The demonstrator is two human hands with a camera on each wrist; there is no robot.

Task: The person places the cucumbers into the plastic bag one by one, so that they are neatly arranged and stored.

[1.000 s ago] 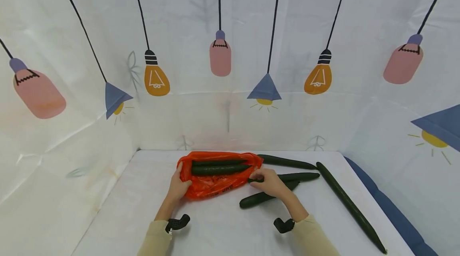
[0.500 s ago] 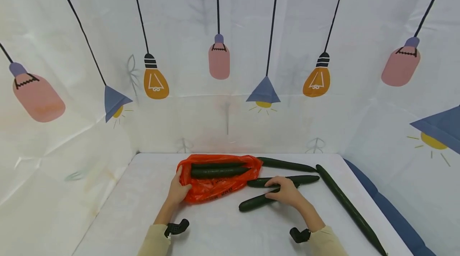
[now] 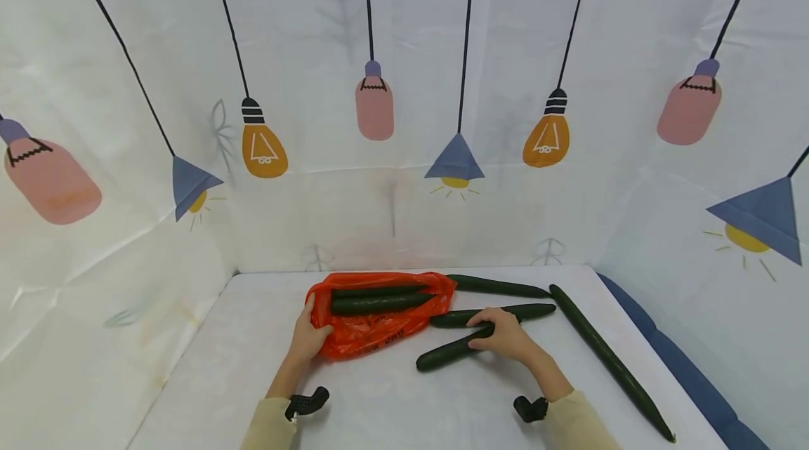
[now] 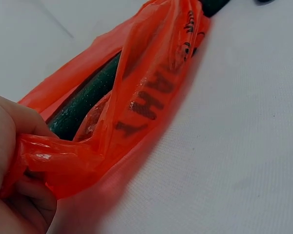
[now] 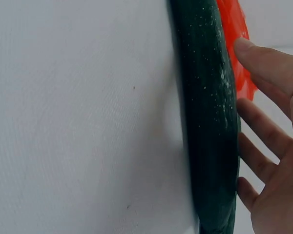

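Note:
An orange-red plastic bag lies on the table with two dark green cucumbers showing inside it. My left hand grips the bag's left end; its fingers pinch bunched plastic in the left wrist view. My right hand is over a loose cucumber at the front, thumb and fingers spread. In the right wrist view the fingertips meet that cucumber's edge, partly hidden behind it, and no firm hold shows. Just behind it lies another cucumber, partly covered by the hand.
Another cucumber lies at the back, by the bag's right end. A long one runs down the table's right side. White cloth covers the table. A lamp-printed curtain stands behind, and something blue lines the right edge.
My right hand has moved right and slightly toward me, from the middle cucumber's left end beside the bag to the front cucumber. My left hand keeps its grip on the bag.

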